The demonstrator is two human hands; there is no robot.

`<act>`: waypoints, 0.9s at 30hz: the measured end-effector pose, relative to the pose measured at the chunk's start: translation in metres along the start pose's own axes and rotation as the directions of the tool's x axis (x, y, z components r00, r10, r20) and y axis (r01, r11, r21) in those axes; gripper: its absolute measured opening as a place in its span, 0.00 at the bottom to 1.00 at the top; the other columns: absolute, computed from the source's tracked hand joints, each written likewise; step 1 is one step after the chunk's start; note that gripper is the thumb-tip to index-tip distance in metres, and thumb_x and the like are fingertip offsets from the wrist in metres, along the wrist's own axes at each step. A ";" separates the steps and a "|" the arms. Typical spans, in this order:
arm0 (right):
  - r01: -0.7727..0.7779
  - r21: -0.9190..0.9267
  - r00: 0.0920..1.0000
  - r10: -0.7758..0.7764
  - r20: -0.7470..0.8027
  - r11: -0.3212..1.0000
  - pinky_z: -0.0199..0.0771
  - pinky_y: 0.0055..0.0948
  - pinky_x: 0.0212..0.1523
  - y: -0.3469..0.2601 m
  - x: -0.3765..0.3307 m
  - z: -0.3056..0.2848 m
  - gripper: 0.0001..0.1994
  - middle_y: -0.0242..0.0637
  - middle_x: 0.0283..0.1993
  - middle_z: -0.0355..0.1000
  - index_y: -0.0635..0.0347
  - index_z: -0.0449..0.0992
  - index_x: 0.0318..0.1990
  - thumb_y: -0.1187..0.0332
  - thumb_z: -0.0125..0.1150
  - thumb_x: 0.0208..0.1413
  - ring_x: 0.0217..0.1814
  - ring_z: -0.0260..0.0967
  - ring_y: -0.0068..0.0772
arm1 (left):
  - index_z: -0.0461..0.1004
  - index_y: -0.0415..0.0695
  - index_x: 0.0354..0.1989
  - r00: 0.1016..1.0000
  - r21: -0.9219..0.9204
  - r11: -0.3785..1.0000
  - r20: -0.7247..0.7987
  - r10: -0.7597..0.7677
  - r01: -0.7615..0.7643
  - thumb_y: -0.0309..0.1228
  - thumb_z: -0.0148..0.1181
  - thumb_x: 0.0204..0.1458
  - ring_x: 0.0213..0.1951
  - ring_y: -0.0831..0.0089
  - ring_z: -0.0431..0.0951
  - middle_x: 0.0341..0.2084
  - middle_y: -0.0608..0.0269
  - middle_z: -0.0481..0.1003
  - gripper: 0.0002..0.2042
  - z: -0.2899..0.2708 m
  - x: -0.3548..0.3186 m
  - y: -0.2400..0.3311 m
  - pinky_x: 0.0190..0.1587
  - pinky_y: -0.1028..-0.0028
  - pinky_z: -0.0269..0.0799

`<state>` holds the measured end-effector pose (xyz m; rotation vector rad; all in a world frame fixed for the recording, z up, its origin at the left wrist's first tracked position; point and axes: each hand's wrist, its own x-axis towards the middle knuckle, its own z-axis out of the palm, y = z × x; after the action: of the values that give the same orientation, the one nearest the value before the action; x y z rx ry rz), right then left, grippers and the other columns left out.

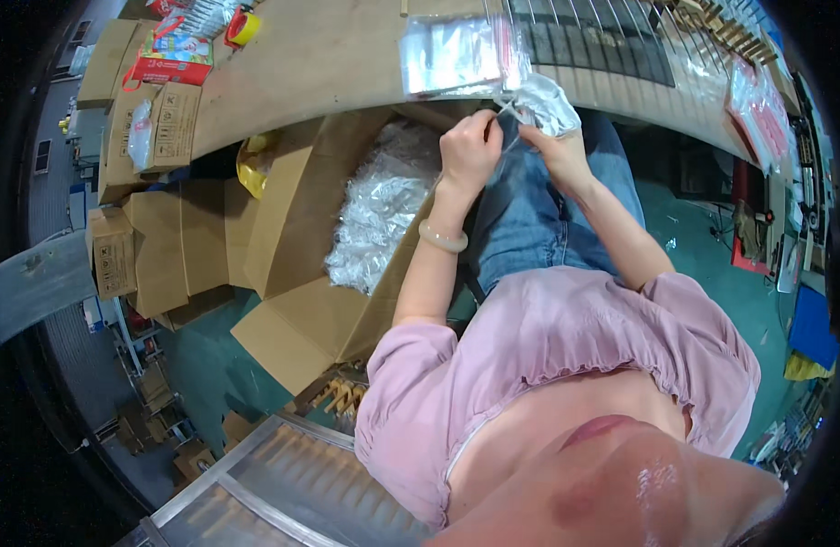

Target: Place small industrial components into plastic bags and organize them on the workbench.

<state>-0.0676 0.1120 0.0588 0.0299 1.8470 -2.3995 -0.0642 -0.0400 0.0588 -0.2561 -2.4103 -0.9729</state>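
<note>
Just off the table's front edge, above my lap, my left hand (472, 150) is closed in a pinch. Thin clear plastic (509, 137), apparently part of a bag, stretches from its fingertips toward my other hand. My right hand (564, 155) is curled around a crumpled white bundle (548, 102), its thumb pointing at the left hand. Whether the bundle is cloth or film I cannot tell. Right behind my hands, a stack of clear flat plastic bags (452, 55) lies on the table.
An open cardboard box (288, 205) holding clear plastic packets (381, 210) stands at my left. Thin metal rods (611, 23) lie across a dark mat at the back right. Clear bags with red (760, 118) sit at the right end. More cartons (174, 128) stand far left.
</note>
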 end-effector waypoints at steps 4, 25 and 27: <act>0.090 -0.199 0.986 -0.059 0.158 0.976 0.68 0.26 0.47 -0.003 -0.012 -0.028 0.21 0.36 0.44 0.74 0.66 0.71 0.48 0.80 0.61 0.42 0.44 0.71 0.28 | 0.78 0.41 0.31 0.950 -0.162 0.936 0.020 -0.313 0.312 0.28 0.59 0.48 0.20 0.64 0.78 0.17 0.54 0.75 0.05 0.016 -0.004 0.012 0.25 0.71 0.72; 0.053 -0.882 0.609 0.685 0.400 0.467 0.76 0.29 0.29 -0.065 0.045 -0.091 0.30 0.42 0.33 0.75 0.57 0.69 0.52 0.75 0.66 0.34 0.27 0.74 0.33 | 0.77 0.40 0.30 0.980 -0.239 0.950 0.032 -0.199 0.201 0.27 0.56 0.50 0.21 0.61 0.78 0.18 0.51 0.75 0.05 0.079 -0.029 0.054 0.25 0.69 0.72; 0.189 -0.893 0.585 0.683 0.437 0.409 0.77 0.28 0.25 -0.042 0.056 -0.113 0.31 0.42 0.33 0.75 0.57 0.67 0.53 0.75 0.67 0.34 0.24 0.73 0.32 | 0.76 0.40 0.30 0.977 -0.253 0.944 0.072 -0.201 0.213 0.27 0.55 0.50 0.23 0.55 0.78 0.20 0.50 0.75 0.05 0.082 -0.026 0.061 0.26 0.64 0.72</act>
<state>-0.1336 0.2269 0.0651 -0.6275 2.0493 -0.6320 -0.0533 0.0612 0.0311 -0.1179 -2.3819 -1.3963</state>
